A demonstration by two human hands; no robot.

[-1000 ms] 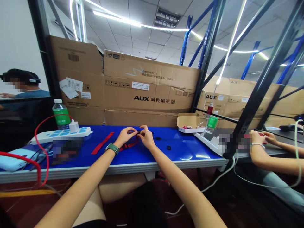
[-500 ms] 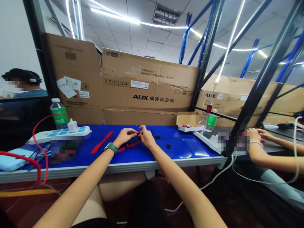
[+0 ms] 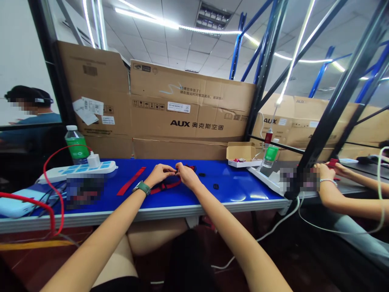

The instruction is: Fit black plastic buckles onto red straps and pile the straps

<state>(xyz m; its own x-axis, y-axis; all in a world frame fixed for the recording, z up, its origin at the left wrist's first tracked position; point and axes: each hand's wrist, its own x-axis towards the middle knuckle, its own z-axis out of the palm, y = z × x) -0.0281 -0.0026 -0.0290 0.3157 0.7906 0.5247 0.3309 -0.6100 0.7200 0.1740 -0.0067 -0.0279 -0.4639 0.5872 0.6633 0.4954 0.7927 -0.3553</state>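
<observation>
My left hand (image 3: 159,173), with a green watch on its wrist, and my right hand (image 3: 186,175) meet over the blue table (image 3: 231,190). Both pinch a red strap (image 3: 165,186) with a small black buckle between the fingertips; the buckle is mostly hidden by my fingers. The strap's loose end trails on the table below my hands. A second red strap (image 3: 131,181) lies flat to the left. Two small black plastic parts (image 3: 201,175) (image 3: 215,187) lie on the table right of my right hand.
A white power strip (image 3: 75,170) with a red cable (image 3: 50,178) and a green-labelled bottle (image 3: 75,145) stand at the left. An open small box (image 3: 241,156) and another bottle (image 3: 270,155) sit at the right. Cardboard boxes (image 3: 188,109) wall the back. Another person's hands (image 3: 326,170) work at the right.
My hands have stayed together on the strap, shifting slightly lower and left as the fingers work the buckle. The view has tilted a little.
</observation>
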